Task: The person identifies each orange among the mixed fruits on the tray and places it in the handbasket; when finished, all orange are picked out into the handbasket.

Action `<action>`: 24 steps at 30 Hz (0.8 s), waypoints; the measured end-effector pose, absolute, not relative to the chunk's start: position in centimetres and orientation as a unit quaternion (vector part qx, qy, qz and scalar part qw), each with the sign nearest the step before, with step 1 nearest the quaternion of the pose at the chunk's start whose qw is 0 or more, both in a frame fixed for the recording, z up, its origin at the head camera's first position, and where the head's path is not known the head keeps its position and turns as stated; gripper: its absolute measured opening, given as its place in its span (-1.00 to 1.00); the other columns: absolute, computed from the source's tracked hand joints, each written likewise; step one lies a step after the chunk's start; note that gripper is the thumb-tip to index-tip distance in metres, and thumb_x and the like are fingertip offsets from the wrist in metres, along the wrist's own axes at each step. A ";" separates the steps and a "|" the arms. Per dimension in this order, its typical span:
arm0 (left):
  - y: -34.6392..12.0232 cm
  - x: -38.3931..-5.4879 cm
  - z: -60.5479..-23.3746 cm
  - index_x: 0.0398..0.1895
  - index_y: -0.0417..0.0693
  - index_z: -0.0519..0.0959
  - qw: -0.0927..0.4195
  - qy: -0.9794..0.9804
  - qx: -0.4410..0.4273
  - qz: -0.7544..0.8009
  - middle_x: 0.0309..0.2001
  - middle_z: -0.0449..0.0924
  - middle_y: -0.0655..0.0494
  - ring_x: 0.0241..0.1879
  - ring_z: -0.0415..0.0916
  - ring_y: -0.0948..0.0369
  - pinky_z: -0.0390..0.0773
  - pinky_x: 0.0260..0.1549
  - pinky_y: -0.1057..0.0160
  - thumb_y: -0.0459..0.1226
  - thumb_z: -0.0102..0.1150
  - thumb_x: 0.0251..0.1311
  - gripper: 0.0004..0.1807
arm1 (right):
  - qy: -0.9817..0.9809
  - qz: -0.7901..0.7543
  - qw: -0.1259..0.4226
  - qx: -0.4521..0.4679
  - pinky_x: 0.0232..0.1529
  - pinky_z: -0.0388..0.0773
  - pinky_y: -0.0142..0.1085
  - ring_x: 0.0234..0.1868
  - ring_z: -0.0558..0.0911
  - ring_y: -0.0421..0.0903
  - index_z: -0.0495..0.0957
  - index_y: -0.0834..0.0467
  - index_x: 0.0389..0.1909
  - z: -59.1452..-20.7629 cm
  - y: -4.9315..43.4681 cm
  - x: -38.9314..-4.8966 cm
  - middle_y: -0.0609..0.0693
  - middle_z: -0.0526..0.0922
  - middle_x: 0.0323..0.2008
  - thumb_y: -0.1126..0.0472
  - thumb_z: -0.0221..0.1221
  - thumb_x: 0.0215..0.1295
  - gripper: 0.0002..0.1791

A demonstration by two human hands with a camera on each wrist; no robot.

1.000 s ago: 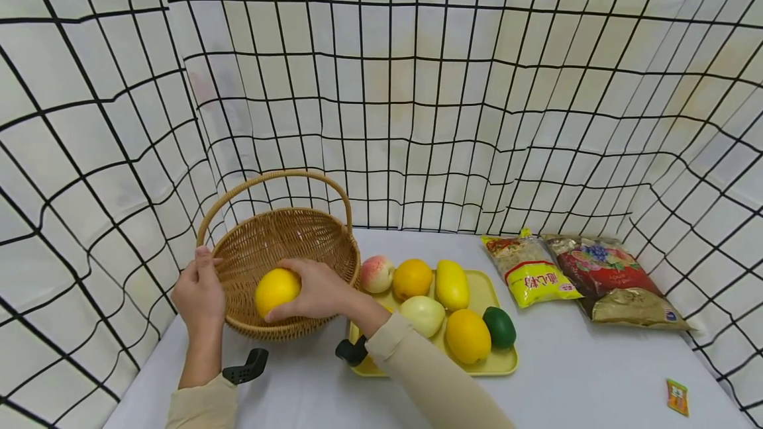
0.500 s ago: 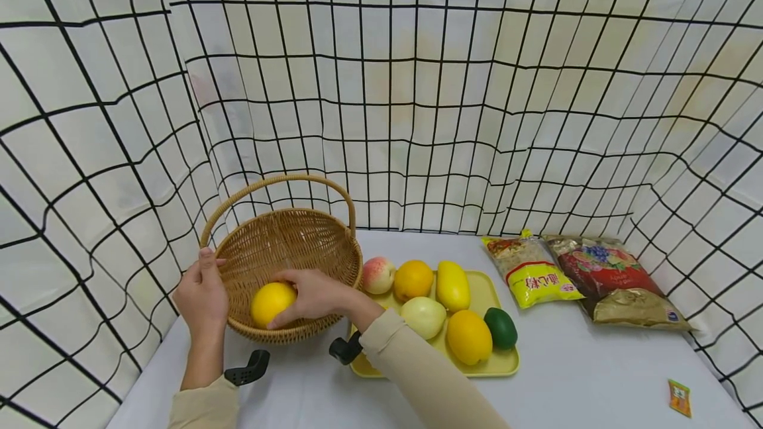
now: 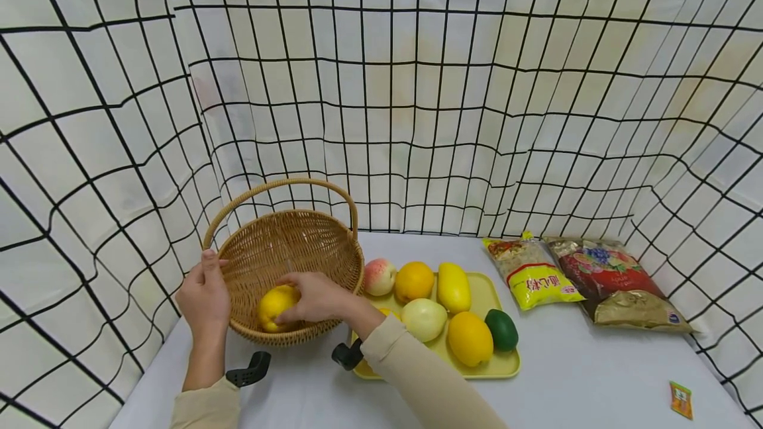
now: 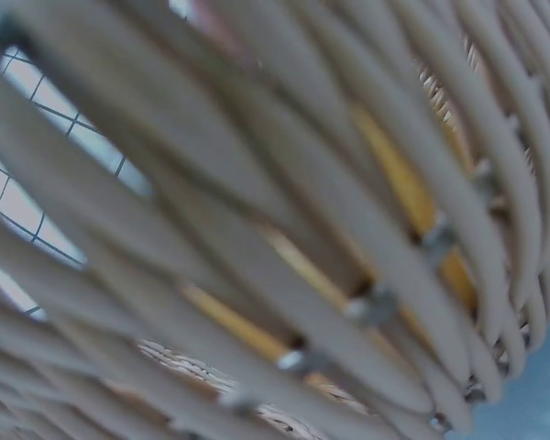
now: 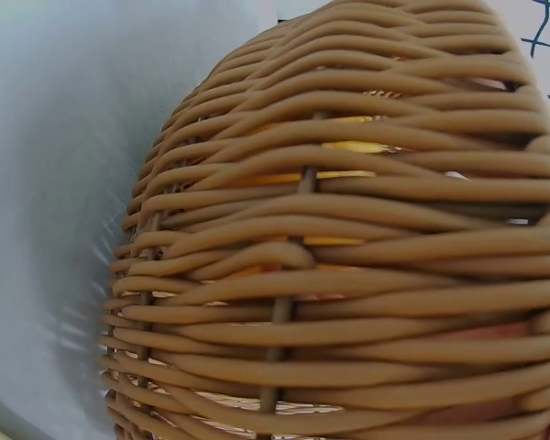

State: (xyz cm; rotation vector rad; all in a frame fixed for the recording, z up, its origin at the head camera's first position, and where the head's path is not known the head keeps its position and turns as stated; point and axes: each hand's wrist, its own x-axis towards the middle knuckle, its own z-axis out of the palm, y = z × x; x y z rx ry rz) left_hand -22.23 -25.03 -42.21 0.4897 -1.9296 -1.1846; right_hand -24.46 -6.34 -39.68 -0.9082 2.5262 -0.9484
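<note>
In the head view, my left hand (image 3: pixel 205 295) grips the left rim of a wicker basket (image 3: pixel 298 237), just below where its arched handle meets the rim. The basket is tilted with its opening toward me. Inside, low at the front left, my right hand (image 3: pixel 316 298) holds a round yellow orange (image 3: pixel 275 308), fingers over its top and thumb at its near side. Both wrist views show mostly the woven basket wall (image 4: pixel 257 183), (image 5: pixel 376 275), with yellow-orange glimpses through the gaps; the fingers are largely hidden there.
Right of the basket, a yellow tray (image 3: pixel 493 369) bears a peach (image 3: pixel 379 277), oranges (image 3: pixel 469 339), a yellow mango-like fruit (image 3: pixel 454 288), a pale green fruit (image 3: pixel 424 320) and a dark green one (image 3: pixel 501 330). Food bags (image 3: pixel 539 277) and a small packet (image 3: pixel 681 400) lie farther right.
The right hand has lowered the orange slightly toward the basket's bottom, first a little left, then back right. The left hand keeps its grip on the rim.
</note>
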 end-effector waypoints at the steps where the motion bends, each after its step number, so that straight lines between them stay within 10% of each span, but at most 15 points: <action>1: -25.1 -22.2 -42.2 -0.26 -0.31 0.69 0.401 -0.764 0.193 -0.468 -0.77 0.19 0.11 -0.64 0.14 0.24 0.19 -0.38 0.15 0.18 -0.26 0.47 -0.25 | 0.878 -0.331 0.141 -0.315 -0.11 0.46 -0.44 -0.04 0.52 -0.26 0.43 -0.01 0.31 -39.7 -6.3 -24.4 -0.12 0.55 0.15 -0.01 0.44 0.09 -0.27; 13: -25.4 -22.0 -42.3 -0.18 -0.37 0.65 0.377 -0.760 0.192 -0.493 -0.42 0.45 -0.32 -0.05 0.44 -0.26 0.26 -0.01 -0.20 0.18 -0.36 0.49 -0.21 | 0.808 -0.499 0.016 -0.314 -0.06 0.52 -0.43 0.04 0.58 -0.22 0.55 -0.07 0.17 -39.4 -4.1 -22.5 -0.21 0.58 0.10 0.14 0.28 0.30 -0.59; 24: -25.8 -21.7 -42.1 -0.13 -0.37 0.63 0.344 -0.771 0.221 -0.488 0.05 0.53 -0.39 0.13 0.39 -0.28 0.24 0.07 -0.23 0.19 -0.44 0.49 -0.17 | 0.723 -0.607 -0.020 -0.329 0.01 0.56 -0.30 0.00 0.59 -0.21 0.55 0.05 0.13 -39.9 0.4 -20.4 -0.11 0.60 0.06 0.21 0.24 0.31 -0.63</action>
